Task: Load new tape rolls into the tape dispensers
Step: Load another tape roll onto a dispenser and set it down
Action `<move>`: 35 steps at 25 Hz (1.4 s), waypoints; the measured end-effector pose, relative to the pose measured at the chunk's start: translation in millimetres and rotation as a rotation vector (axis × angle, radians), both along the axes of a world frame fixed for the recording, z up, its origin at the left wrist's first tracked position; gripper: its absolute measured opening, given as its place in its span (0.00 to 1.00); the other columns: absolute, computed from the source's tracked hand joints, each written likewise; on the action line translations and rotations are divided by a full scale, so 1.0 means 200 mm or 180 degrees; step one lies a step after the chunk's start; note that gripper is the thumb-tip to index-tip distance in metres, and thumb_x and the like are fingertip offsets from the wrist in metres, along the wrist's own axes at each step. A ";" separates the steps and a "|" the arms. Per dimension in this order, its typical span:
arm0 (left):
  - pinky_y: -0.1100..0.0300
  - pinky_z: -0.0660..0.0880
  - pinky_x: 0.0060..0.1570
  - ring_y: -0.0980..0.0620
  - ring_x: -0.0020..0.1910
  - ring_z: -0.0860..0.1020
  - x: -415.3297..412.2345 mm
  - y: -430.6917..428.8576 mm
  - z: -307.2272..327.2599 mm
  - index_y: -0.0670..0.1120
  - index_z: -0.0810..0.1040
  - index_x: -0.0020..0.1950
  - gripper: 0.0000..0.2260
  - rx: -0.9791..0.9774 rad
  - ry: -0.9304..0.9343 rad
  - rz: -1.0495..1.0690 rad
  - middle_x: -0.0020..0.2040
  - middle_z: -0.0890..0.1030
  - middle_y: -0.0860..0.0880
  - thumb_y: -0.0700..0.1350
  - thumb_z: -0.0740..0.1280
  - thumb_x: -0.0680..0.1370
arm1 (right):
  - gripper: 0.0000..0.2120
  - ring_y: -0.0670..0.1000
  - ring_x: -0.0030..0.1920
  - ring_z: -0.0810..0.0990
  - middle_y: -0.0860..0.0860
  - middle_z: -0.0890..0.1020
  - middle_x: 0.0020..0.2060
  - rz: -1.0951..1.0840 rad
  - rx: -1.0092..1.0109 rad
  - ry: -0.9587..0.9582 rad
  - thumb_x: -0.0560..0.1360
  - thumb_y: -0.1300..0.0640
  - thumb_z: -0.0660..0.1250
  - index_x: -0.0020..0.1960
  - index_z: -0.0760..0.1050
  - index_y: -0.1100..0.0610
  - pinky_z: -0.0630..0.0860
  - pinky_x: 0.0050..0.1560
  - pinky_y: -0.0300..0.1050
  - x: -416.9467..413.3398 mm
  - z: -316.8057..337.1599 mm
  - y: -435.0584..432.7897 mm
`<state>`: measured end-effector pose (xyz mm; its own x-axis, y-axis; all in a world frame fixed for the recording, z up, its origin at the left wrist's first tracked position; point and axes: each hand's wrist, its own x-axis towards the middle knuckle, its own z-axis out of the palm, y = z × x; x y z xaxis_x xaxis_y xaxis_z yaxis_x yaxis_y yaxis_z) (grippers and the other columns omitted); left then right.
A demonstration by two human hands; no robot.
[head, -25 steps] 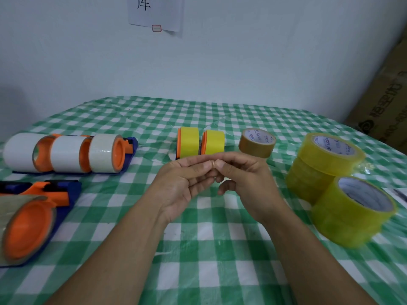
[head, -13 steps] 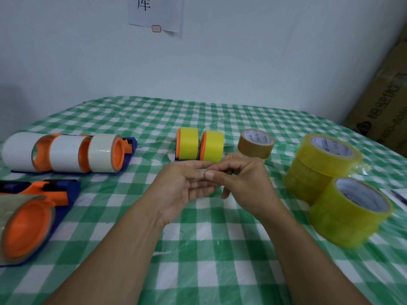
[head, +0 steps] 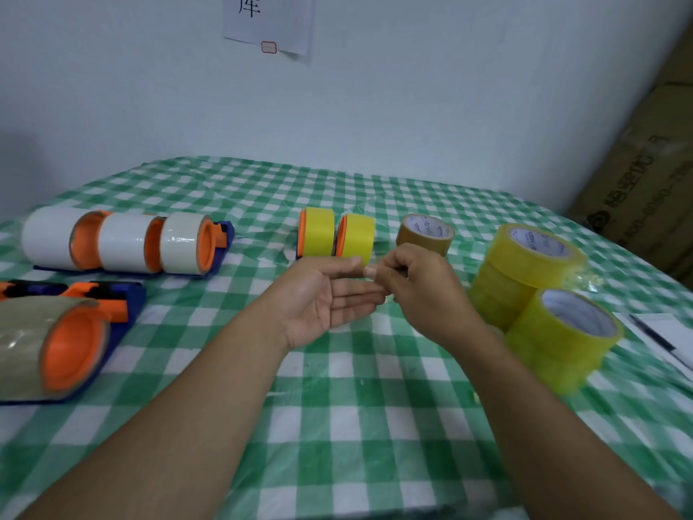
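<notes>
A table under a green-and-white checked cloth [head: 337, 425] stands against a pale wall bearing a white paper sheet [head: 268, 20]. A brown cardboard box [head: 637, 189] stands at 2 o'clock. Positions are read with the hands as the dial's centre.

- **10 o'clock:** a long blue dispenser [head: 221, 238] carries three white tape rolls [head: 123, 242] on orange hubs.
- **8 o'clock:** a second blue-and-orange dispenser [head: 127, 305] carries a clear brownish roll [head: 22, 347].
- **12 o'clock:** two yellow rolls on orange hubs [head: 337, 234] stand side by side.
- **Loose rolls:** a brown tape roll [head: 425, 232] lies at 1 o'clock, just behind the right hand. Stacked translucent yellow rolls [head: 525, 264] stand at 3 o'clock and a nearer yellow roll [head: 562, 339] at 4 o'clock, both apart from the hands.

The left hand [head: 322, 298] lies palm-up with fingers straight, released. The right hand [head: 427, 294] is curled, its fingertips [head: 369, 272] meeting those of the left. Whether it pinches anything cannot be told.
</notes>
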<state>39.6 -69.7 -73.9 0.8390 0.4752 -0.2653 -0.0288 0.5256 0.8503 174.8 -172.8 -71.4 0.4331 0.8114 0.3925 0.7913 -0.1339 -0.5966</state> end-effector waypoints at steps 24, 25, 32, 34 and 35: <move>0.54 0.84 0.40 0.48 0.36 0.83 0.01 -0.47 -0.02 0.37 0.78 0.57 0.08 0.0614 0.0618 0.0279 0.43 0.87 0.42 0.38 0.66 0.80 | 0.04 0.52 0.36 0.79 0.58 0.82 0.38 -0.0188 -0.2080 0.0288 0.77 0.62 0.72 0.45 0.82 0.62 0.78 0.29 0.40 0.15 0.06 -0.56; 0.54 0.84 0.40 0.48 0.36 0.83 0.00 -0.47 -0.02 0.37 0.78 0.57 0.08 0.0618 0.0627 0.0293 0.43 0.87 0.42 0.38 0.66 0.80 | 0.03 0.53 0.36 0.80 0.60 0.84 0.40 -0.0219 -0.2140 0.0256 0.77 0.62 0.72 0.45 0.81 0.62 0.78 0.29 0.40 0.16 0.05 -0.56; 0.54 0.84 0.40 0.48 0.38 0.83 -0.03 -0.45 -0.03 0.37 0.78 0.57 0.07 0.0614 0.0708 0.0359 0.42 0.87 0.42 0.38 0.65 0.80 | 0.14 0.53 0.37 0.77 0.55 0.80 0.36 -0.0192 -0.2203 0.0067 0.77 0.58 0.73 0.35 0.75 0.60 0.74 0.26 0.37 0.16 0.08 -0.55; 0.54 0.84 0.41 0.48 0.38 0.83 -0.03 -0.44 -0.04 0.37 0.78 0.57 0.08 0.0597 0.0723 0.0362 0.42 0.87 0.42 0.38 0.65 0.80 | 0.12 0.53 0.37 0.77 0.54 0.80 0.36 -0.0186 -0.2199 0.0048 0.78 0.57 0.72 0.38 0.78 0.61 0.74 0.26 0.36 0.17 0.07 -0.55; 0.53 0.84 0.41 0.48 0.38 0.83 -0.03 -0.43 -0.04 0.37 0.78 0.57 0.08 0.0587 0.0725 0.0370 0.43 0.87 0.42 0.38 0.66 0.80 | 0.11 0.53 0.37 0.78 0.55 0.80 0.37 -0.0183 -0.2225 0.0036 0.78 0.56 0.71 0.40 0.79 0.61 0.73 0.26 0.36 0.17 0.07 -0.54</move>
<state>34.2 -156.7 -82.8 0.7052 0.6219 -0.3406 0.1225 0.3663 0.9224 208.4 -281.5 -57.9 0.4840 0.8475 -0.2178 0.7656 -0.5307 -0.3636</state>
